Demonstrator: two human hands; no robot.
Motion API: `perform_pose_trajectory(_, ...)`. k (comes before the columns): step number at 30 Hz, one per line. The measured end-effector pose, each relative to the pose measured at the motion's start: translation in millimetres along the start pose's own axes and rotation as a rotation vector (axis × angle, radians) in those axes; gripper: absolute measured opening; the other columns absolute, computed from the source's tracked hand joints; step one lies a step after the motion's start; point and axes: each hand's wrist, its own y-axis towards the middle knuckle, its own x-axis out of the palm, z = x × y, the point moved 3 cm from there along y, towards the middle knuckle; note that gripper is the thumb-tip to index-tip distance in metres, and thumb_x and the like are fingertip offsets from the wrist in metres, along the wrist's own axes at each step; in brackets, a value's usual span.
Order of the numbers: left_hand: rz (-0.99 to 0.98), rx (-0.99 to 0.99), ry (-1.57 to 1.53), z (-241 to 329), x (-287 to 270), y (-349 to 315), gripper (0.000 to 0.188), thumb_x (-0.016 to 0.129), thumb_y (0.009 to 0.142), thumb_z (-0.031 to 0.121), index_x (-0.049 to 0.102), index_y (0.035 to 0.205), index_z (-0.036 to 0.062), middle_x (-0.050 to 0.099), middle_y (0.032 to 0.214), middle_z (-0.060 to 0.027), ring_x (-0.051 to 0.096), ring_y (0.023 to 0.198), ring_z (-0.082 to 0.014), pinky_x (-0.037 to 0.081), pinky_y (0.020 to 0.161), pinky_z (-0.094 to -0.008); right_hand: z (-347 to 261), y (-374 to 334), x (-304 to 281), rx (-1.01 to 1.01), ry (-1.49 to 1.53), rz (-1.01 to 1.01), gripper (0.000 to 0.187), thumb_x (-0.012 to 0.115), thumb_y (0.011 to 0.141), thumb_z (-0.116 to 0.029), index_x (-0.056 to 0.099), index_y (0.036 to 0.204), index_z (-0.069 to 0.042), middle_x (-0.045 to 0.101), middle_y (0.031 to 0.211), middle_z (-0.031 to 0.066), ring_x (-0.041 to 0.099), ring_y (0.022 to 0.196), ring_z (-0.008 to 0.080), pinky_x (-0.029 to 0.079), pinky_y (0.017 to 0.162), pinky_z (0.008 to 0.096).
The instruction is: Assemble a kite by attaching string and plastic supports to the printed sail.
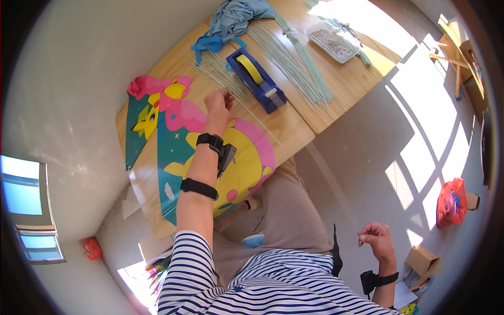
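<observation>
I read the left hand (218, 104) nearer, fingers curled, grip unclear, thin pale rods (216, 73) just beyond, long axes slanting toward the tabletop's (295, 134) near edge; right hand (379, 242) well off that edge, fingertips pinched, contents unclear.

Wooden table (296, 128): tape dispenser (265, 89), thin rods (286, 64), colourful sheet (239, 157)

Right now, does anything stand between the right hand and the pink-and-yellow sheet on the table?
Yes: in this view, the person's leg, in beige trousers, lies between the right hand and the sheet.
</observation>
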Motion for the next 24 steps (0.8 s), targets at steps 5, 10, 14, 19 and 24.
perform_pose_trajectory(5, -0.102, 0.092, -0.13, 42, 10, -22, 0.002, 0.06, 0.088, 0.004, 0.062, 0.087, 0.0049, 0.065, 0.075, -0.0063, 0.063, 0.063, -0.0141, 0.049, 0.054, -0.0265, 2, 4, 0, 0.021, -0.021, 0.023, 0.006, 0.065, 0.075, 0.007, 0.064, 0.081, 0.004, 0.064, 0.07, 0.0077, 0.063, 0.062, 0.0165, 0.054, 0.063, 0.029)
perform_pose_trajectory(10, -0.262, 0.213, -0.11, 97, 59, -42, 0.006, 0.063, 0.089, 0.005, 0.06, 0.094, 0.004, 0.067, 0.08, -0.0074, 0.065, 0.064, -0.0152, 0.05, 0.057, -0.025, 10, 12, 1, 0.041, 0.0, -0.011, 0.009, 0.066, 0.075, 0.008, 0.066, 0.083, 0.003, 0.065, 0.071, 0.0078, 0.063, 0.062, 0.0173, 0.054, 0.063, 0.0298)
perform_pose_trajectory(14, -0.28, 0.232, 0.014, 92, 103, -51, 0.008, 0.065, 0.089, 0.005, 0.06, 0.094, 0.0025, 0.069, 0.083, -0.0084, 0.067, 0.066, -0.0155, 0.05, 0.057, -0.0241, 10, 14, 2, 0.041, -0.014, -0.02, 0.009, 0.066, 0.075, 0.008, 0.066, 0.083, 0.003, 0.065, 0.071, 0.0077, 0.063, 0.063, 0.0172, 0.054, 0.063, 0.0301)
perform_pose_trajectory(19, -0.183, 0.371, 0.03, 43, 77, -73, 0.011, 0.067, 0.088, 0.007, 0.061, 0.096, 0.0042, 0.069, 0.086, -0.0073, 0.066, 0.068, -0.0141, 0.051, 0.061, -0.0235, 13, 17, 1, 0.046, -0.013, -0.011, 0.005, 0.065, 0.077, 0.006, 0.064, 0.08, 0.003, 0.064, 0.071, 0.0068, 0.063, 0.063, 0.016, 0.053, 0.063, 0.0286)
perform_pose_trajectory(24, -0.155, -0.022, -0.226, -39, 55, -117, 0.011, 0.068, 0.088, 0.008, 0.061, 0.096, 0.0059, 0.068, 0.089, -0.0061, 0.064, 0.075, -0.016, 0.051, 0.069, -0.0303, 16, 25, 1, 0.035, -0.015, -0.055, 0.004, 0.065, 0.077, 0.005, 0.064, 0.081, 0.003, 0.064, 0.072, 0.0064, 0.063, 0.064, 0.016, 0.054, 0.064, 0.029)
